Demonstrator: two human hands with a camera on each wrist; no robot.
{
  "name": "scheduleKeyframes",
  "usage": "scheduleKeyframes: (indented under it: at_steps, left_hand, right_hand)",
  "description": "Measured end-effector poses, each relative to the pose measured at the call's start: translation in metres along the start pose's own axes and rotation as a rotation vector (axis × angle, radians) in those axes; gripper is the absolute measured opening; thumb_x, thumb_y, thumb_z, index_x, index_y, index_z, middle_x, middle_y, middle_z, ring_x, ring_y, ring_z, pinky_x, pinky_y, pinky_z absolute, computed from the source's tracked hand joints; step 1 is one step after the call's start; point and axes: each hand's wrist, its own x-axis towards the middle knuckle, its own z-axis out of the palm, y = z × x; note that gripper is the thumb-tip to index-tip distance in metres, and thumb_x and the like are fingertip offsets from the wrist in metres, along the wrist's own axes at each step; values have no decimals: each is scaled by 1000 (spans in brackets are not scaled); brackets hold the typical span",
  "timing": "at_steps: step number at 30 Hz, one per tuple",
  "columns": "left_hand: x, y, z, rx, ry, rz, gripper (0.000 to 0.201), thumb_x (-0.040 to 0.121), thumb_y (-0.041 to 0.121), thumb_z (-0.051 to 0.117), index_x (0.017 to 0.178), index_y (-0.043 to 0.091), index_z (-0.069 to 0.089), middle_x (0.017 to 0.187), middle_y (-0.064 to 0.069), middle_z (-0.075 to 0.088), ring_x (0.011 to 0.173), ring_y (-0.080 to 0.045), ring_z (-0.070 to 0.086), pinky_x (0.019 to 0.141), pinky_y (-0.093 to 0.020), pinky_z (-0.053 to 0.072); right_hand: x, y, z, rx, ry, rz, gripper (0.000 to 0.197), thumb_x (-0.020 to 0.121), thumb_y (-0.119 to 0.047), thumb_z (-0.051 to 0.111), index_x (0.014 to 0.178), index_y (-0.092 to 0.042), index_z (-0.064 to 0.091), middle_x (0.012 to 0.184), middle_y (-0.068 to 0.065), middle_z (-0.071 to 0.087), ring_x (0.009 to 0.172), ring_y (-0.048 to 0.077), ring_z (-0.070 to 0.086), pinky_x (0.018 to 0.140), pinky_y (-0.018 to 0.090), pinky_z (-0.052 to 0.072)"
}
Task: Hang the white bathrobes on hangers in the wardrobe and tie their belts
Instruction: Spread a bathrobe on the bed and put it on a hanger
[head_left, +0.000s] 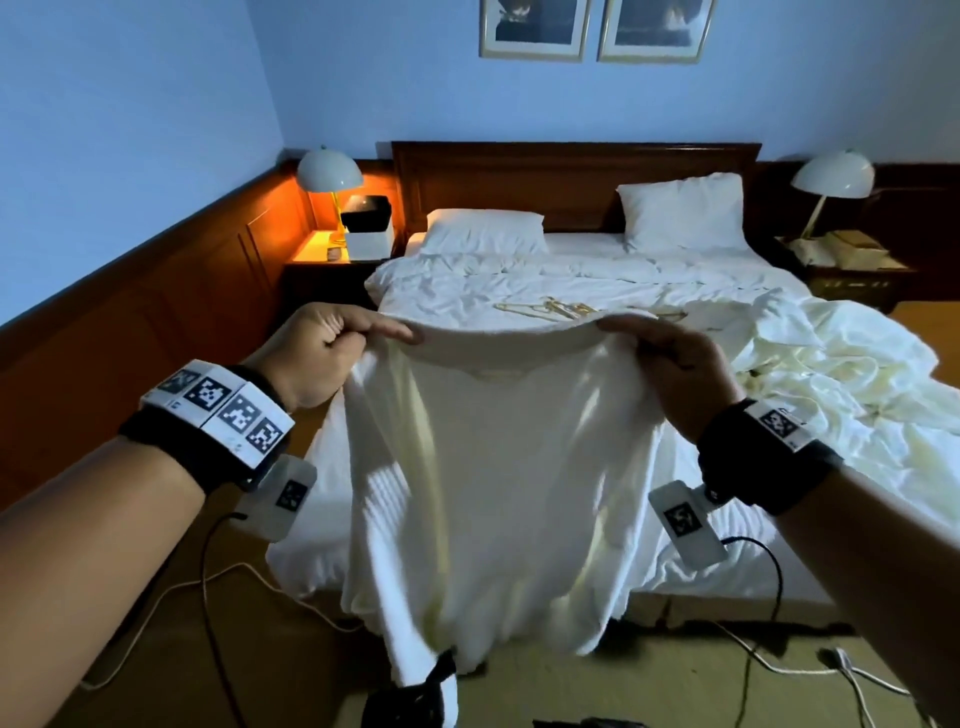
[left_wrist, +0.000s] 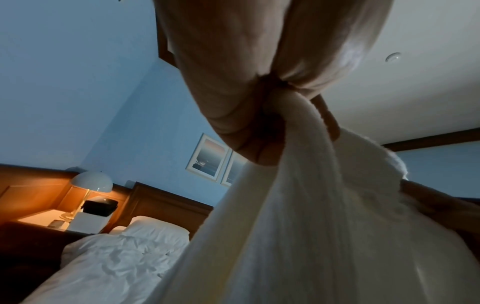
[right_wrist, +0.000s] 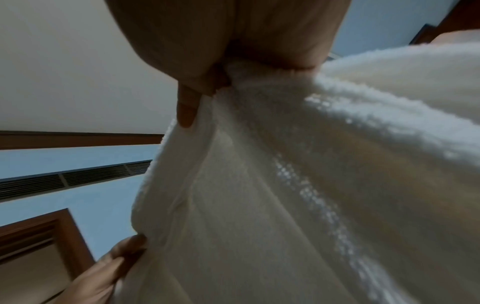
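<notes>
Both hands, left (head_left: 332, 353) and right (head_left: 670, 364), are clamped on the robe's (head_left: 498, 493) top edge, holding it spread above the bed's (head_left: 571, 280) foot; hangers (head_left: 550, 309) lie on the bed

Rumpled white bed (head_left: 571, 291) (two pillows (head_left: 483, 231), gold hangers (head_left: 550, 310), crumpled bathrobe (head_left: 831, 364))
</notes>
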Motion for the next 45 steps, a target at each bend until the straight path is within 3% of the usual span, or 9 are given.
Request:
scheduleKeyframes:
  at_steps: [9,12,15,18,22,25,35,39,45]
  left_hand:
    - [16,29,43,105,-36,-90,48,92,-10,41,105,23,74,110,15,68,106,9,59,90,-5,43]
    - [15,30,39,253,23,-139,47,93,-5,42,97,29,74,98,30,66,94,16,59,83,1,39]
    - [23,41,44,406,63,-165,42,95,2,42,120,26,66,120,6,65,100,-1,62,89,-9,39]
    - [43,57,52,429,154,-189,38,94,8,48,128,17,62,121,-10,66,78,11,59,75,0,37]
    - [81,62,53,464,113,-269,74,71,44,80,135,18,55,133,0,58,114,-6,56,96,-17,37]
    - [115,47,54,448,82,-258,82,65,38,85,138,20,52,131,-1,60,114,-10,57,98,-23,42]
    - [368,-89,29,633,251,-57,54,76,4,64,128,18,62,118,-20,66,108,-35,62,96,-39,49]
    - [508,-197,60,855,2,-222,74,77,28,73,142,30,37,121,-29,50,105,-48,55,90,-47,50]
    - [488,-318,179,779,-328,-287,71,74,47,76,138,35,48,133,-18,44,117,-41,49,103,-42,41]
  right_hand:
    - [28,4,-45,-57,-220,-83,47,80,-12,54,111,-44,68,118,-12,68,114,11,61,101,46,47]
    - [36,16,-66,-118,-240,-54,50,79,-14,50,111,-47,67,122,-14,66,118,5,58,106,43,43]
    - [46,24,-75,-222,-254,-76,51,79,-23,52,113,-60,60,124,-13,64,118,4,57,106,42,44]
    - [63,22,-78,-238,-262,-118,46,74,-45,68,118,-56,58,124,-21,63,119,-1,56,104,40,46]
    - [99,18,-83,-261,-254,-117,69,57,-64,80,122,-46,61,122,-27,62,117,-7,54,104,33,45]
    - [132,24,-84,-307,-238,-123,65,61,-50,85,122,-41,63,120,-26,63,113,-11,55,100,21,44]
    - [379,94,-62,-606,-159,-146,65,68,-6,72,125,-35,61,107,-19,62,80,-14,59,68,-4,35]
    - [510,185,-7,-856,-248,161,101,62,-46,84,146,-47,29,139,14,31,108,34,57,97,28,46]
    - [471,322,55,-915,-584,287,88,71,-50,79,146,-39,35,148,12,25,134,30,36,110,33,29]
